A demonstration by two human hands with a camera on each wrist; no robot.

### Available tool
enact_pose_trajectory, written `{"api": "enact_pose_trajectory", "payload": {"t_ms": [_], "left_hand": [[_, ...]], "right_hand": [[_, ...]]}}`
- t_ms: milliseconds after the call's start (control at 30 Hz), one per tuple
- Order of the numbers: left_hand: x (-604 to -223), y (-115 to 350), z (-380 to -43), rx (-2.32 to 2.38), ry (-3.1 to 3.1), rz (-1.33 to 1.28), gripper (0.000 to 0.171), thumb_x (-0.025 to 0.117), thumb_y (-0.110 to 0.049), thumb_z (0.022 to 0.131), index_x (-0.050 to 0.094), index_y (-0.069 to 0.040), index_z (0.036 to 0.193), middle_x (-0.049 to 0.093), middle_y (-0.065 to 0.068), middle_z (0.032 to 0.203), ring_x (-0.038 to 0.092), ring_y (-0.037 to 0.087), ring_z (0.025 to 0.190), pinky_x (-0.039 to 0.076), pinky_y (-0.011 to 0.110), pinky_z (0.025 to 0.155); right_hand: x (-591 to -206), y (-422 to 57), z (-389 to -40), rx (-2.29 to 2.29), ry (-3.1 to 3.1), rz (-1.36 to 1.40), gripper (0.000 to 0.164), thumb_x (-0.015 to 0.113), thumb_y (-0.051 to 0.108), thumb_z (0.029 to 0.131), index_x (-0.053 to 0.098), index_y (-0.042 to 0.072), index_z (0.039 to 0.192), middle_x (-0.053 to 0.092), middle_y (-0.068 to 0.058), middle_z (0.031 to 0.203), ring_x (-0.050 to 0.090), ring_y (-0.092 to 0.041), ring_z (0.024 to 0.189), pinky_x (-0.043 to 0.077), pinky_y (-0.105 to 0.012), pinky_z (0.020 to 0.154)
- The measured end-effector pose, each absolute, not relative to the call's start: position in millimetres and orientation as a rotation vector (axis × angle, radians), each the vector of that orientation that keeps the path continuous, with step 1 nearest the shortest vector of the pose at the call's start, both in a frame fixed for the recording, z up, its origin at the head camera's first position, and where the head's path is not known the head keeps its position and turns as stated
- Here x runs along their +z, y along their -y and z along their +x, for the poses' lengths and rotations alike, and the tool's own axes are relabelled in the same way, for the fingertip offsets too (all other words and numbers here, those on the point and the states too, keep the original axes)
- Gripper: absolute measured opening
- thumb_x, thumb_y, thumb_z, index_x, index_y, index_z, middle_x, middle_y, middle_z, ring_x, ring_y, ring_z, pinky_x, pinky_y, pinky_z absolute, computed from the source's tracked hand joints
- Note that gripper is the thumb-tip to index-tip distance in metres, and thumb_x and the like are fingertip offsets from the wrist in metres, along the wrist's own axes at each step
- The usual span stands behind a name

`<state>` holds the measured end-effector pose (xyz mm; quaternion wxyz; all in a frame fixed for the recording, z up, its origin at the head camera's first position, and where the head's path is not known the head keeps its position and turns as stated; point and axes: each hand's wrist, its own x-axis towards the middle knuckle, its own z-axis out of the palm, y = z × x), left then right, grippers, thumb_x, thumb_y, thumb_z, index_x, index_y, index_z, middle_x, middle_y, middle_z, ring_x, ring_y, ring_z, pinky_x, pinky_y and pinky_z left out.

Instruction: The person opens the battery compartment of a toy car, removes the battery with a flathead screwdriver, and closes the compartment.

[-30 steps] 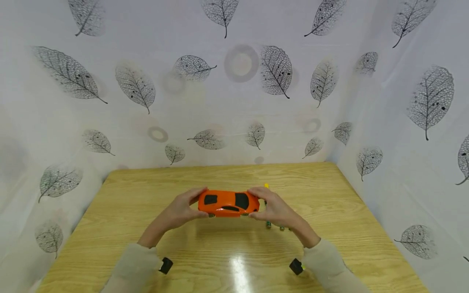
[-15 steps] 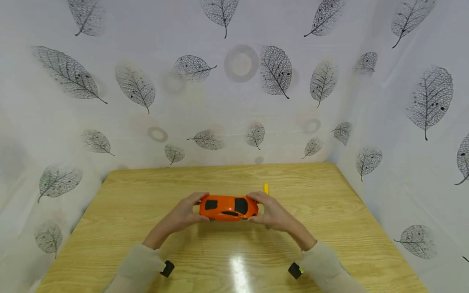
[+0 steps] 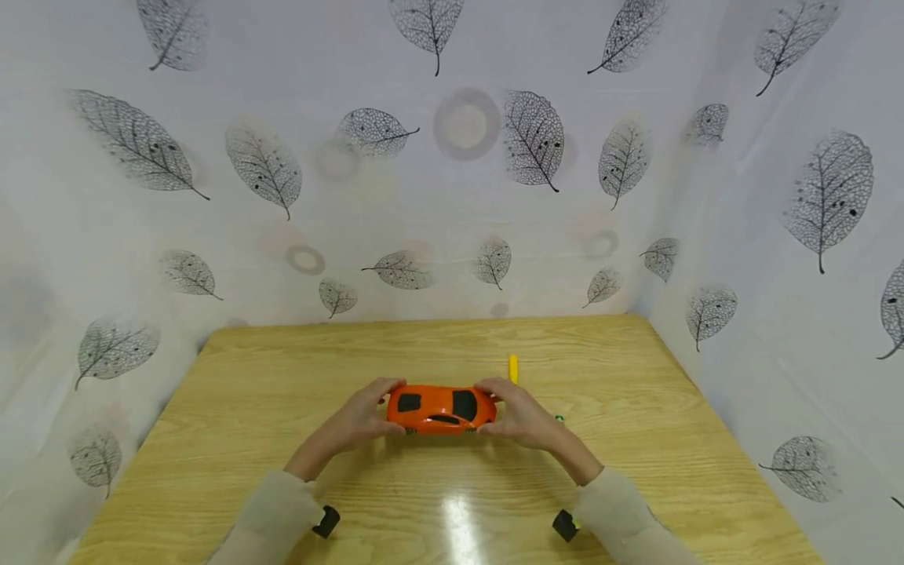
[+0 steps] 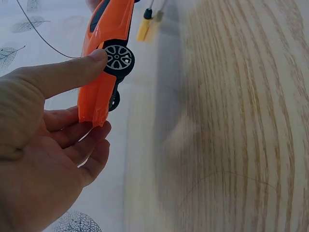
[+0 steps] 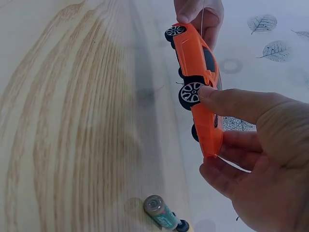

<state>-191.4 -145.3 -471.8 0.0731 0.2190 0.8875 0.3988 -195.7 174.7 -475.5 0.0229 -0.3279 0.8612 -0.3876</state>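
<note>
An orange toy car with dark windows is held level between both hands, close over the table. My left hand grips its rear end, the thumb near a wheel in the left wrist view. At the front end, my right hand pinches the car, thumb by the front wheel in the right wrist view. The wheels have silver spokes and black tyres. Parts of the fingers are hidden behind the body.
A yellow-handled screwdriver lies on the wooden table, just beyond my right hand. A battery stands out at the bottom of the right wrist view. A white leaf-patterned curtain surrounds the back and sides.
Both hands and the car have moved down in the head view, toward me. More of the screwdriver's yellow handle shows. Both hands keep their grip.
</note>
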Motion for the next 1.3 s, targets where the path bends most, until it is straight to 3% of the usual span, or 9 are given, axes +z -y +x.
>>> {"api": "enact_pose_trajectory", "payload": {"t_ms": [533, 767, 1300], "left_hand": [[-488.7, 140.6, -197.6, 1.209, -2.641, 0.562, 0.079, 0.091, -0.004, 0.076, 0.052, 0.009, 0.143, 0.054, 0.024, 0.144, 0.047, 0.044, 0.136, 0.036, 0.06, 0.115], [-492.4, 140.0, -198.2, 1.194, -2.647, 0.55, 0.08, 0.092, -0.002, 0.074, 0.052, 0.009, 0.143, 0.056, 0.023, 0.14, 0.049, 0.042, 0.134, 0.035, 0.06, 0.115], [-495.0, 137.7, -197.4, 1.17, -2.64, 0.509, 0.079, 0.092, -0.004, 0.075, 0.053, 0.008, 0.143, 0.057, 0.021, 0.139, 0.053, 0.037, 0.128, 0.039, 0.058, 0.112]], "right_hand": [[-488.5, -171.5, -200.1, -1.159, -2.641, -0.891, 0.066, 0.089, 0.006, 0.08, 0.058, -0.005, 0.137, 0.06, -0.018, 0.135, 0.061, -0.029, 0.111, 0.055, -0.045, 0.094], [-497.0, -170.2, -203.1, -1.123, -2.654, -0.861, 0.068, 0.089, 0.008, 0.081, 0.058, -0.005, 0.139, 0.06, -0.017, 0.136, 0.06, -0.028, 0.111, 0.055, -0.041, 0.093], [-500.8, -167.5, -204.6, -1.064, -2.659, -0.863, 0.07, 0.087, 0.007, 0.081, 0.055, -0.008, 0.142, 0.058, -0.022, 0.139, 0.059, -0.029, 0.114, 0.053, -0.045, 0.096]]}}
